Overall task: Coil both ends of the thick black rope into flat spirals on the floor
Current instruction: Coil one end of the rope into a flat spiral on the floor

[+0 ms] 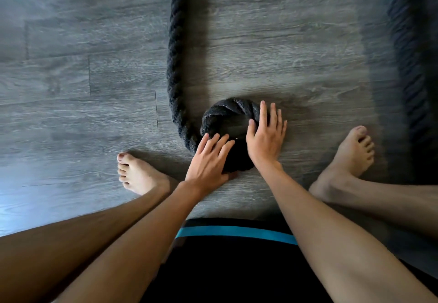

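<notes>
no readable text, labels, brands, numbers or signs anywhere

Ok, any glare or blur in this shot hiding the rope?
Head view: pale glare washes the floor at lower left; the rope stretch at far right is blurred and dark; the coil under the left hand and right hand is fairly sharp.

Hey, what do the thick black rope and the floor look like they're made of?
The rope: twisted fibre strands, matte, slightly fuzzy; fibre type unclear. The floor: grey wood-grain planks with thin seams and a soft sheen, likely laminate or vinyl, possibly real wood.
</notes>
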